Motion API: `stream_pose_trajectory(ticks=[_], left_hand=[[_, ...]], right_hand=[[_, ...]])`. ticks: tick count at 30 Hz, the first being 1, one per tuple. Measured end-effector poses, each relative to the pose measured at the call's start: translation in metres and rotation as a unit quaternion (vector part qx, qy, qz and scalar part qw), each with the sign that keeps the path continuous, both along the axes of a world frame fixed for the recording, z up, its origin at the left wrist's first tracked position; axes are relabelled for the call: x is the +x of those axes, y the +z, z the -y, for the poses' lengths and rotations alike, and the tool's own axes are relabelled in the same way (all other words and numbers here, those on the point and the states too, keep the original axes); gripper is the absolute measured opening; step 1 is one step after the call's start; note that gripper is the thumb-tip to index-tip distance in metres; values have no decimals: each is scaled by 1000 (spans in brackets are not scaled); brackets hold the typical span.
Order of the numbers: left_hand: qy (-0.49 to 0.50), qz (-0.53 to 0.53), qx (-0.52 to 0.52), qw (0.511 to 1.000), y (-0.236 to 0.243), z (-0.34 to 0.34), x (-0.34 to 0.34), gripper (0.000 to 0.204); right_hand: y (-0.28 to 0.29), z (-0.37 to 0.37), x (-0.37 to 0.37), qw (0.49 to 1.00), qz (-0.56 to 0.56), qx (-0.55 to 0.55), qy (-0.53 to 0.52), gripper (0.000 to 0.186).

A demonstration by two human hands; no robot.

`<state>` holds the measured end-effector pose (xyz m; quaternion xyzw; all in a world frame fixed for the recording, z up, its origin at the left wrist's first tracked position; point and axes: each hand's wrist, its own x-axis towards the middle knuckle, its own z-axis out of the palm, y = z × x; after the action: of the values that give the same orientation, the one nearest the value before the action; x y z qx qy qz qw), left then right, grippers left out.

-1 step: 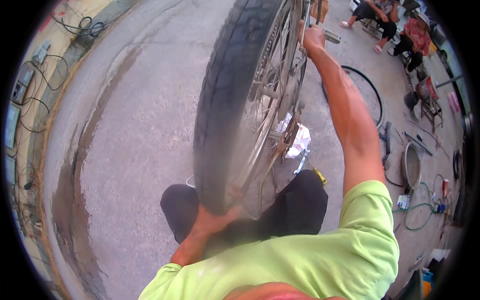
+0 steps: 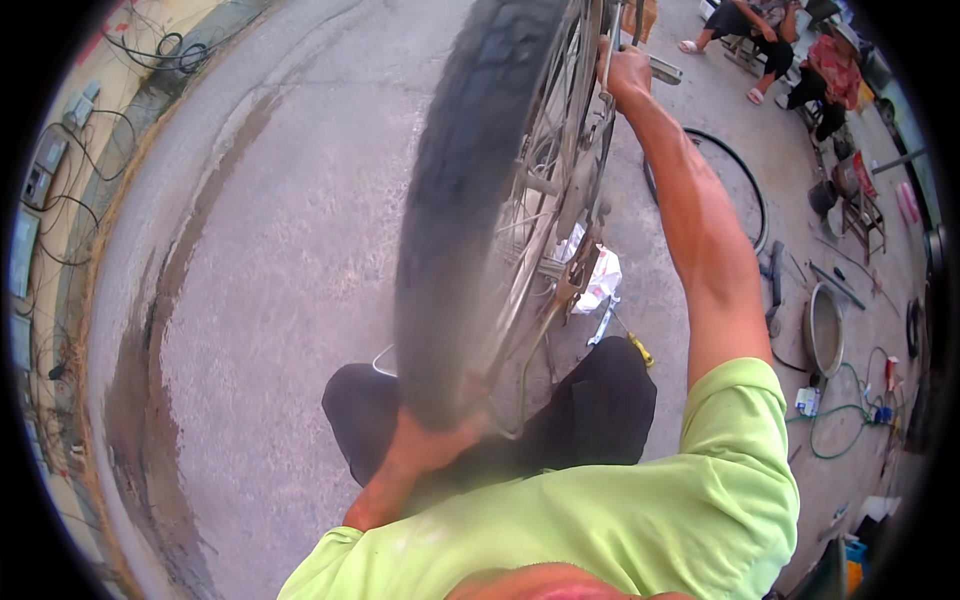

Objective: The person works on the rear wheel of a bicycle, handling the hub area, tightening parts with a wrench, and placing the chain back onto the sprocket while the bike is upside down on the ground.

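A bicycle wheel with a thick black tyre stands nearly upright in front of me, its spokes partly blurred. At the tyre's near end, my left hand curls round the rubber, between my knees. The fingers there are smeared. My right hand reaches far forward and is closed round a metal bar of the bicycle, close to a pedal. Which bar it is, I cannot tell. Right of the wheel hub lie a white plastic bag, a wrench and a yellow-handled screwdriver on the ground.
A loose black tyre lies to the right of my right forearm. Beyond it are a metal basin, a green hose and a small stool. Two people sit at the far right. Cables run along the left edge.
The near part of the tyre has shifted slightly to the right, and its tread and spokes look different. My right hand stays in place.
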<state>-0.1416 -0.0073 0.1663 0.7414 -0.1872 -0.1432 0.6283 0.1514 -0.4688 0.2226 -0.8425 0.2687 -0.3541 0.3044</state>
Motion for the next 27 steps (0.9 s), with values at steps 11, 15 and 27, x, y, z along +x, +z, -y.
stream_pose_trajectory(ticks=[11,15,27], left_hand=[[-83,88,33,992,5,-2,7,34],[-75,117,29,990,3,3,7,31],[-30,132,28,990,-20,-8,8,28]], right_hand=[[-39,43,34,996,1,-17,88,39],[-51,52,44,971,55,202,113,29],[-40,1,-11,919,67,333,199,38]])
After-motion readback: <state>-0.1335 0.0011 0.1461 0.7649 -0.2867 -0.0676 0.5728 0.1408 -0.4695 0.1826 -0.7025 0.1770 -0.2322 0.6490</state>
